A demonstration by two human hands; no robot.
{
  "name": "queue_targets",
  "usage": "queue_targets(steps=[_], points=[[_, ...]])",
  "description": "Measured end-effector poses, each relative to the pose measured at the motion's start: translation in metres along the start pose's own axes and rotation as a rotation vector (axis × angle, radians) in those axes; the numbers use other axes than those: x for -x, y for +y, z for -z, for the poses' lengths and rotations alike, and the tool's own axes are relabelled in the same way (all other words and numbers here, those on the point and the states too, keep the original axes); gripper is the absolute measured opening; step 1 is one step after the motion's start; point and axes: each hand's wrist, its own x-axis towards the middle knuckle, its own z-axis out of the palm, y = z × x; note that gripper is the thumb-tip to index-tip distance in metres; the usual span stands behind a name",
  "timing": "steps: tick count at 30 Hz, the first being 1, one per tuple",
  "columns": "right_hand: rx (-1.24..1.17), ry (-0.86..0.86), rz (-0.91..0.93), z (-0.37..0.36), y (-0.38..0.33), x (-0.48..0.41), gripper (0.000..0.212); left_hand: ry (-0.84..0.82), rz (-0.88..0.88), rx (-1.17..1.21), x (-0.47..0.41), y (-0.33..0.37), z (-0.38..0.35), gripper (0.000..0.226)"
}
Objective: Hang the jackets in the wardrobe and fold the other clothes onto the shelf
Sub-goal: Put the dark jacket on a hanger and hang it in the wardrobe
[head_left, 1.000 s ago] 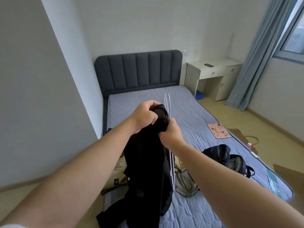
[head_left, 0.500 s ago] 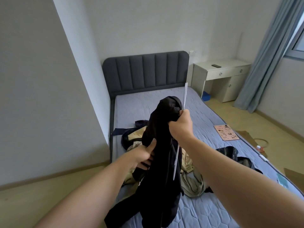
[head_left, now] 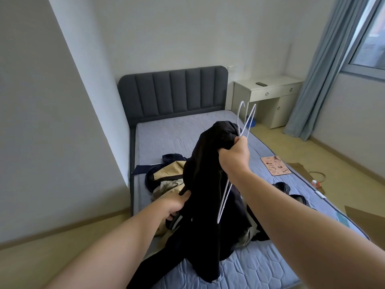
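- Right hand [head_left: 234, 155] clamps jacket [head_left: 206, 184] collar and hanger [head_left: 246, 122] together, above bed [head_left: 177, 132].
- Left hand [head_left: 175, 203] pinches jacket edge at 7 o'clock.
- I would thread hanger into one shoulder first.

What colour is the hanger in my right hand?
White; the hanger shows clearest in the head view.

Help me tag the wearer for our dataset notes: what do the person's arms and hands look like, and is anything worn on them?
Both arms are bare: the left forearm and right forearm show no sleeve within the frame. The left hand and right hand wear no gloves, and no watch, band or ring is visible.
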Motion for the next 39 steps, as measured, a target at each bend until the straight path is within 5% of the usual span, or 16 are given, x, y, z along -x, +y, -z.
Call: queue_targets(steps=[5, 10, 15, 21, 30, 35, 39], points=[[-0.019, 0.053, 0.004, 0.005, 0.000, -0.005, 0.032, -0.119, 0.033, 0.066, 0.002, 0.009, -0.018, 0.075], [-0.040, 0.080, -0.005, 0.007, 0.001, -0.008, 0.031, -0.074, 0.008, 0.094, -0.002, 0.015, -0.034, 0.055], [-0.036, 0.096, 0.000, 0.015, 0.007, -0.011, 0.032, 0.028, 0.161, 0.679, -0.011, 0.012, -0.016, 0.027], [-0.005, 0.145, -0.013, 0.027, 0.017, -0.014, 0.033, 0.199, -0.098, 0.983, 0.000, 0.047, 0.042, 0.016], [0.015, 0.178, -0.067, 0.030, 0.033, -0.020, 0.031, 0.144, -0.268, 0.457, 0.048, 0.111, 0.111, 0.081], [0.044, 0.155, -0.127, 0.025, 0.046, -0.020, 0.031, 0.021, -0.415, 0.232, 0.084, 0.127, 0.120, 0.070], [0.132, 0.044, -0.152, 0.020, 0.049, -0.015, 0.037, 0.305, -0.446, 0.009, 0.076, 0.126, 0.115, 0.035]])
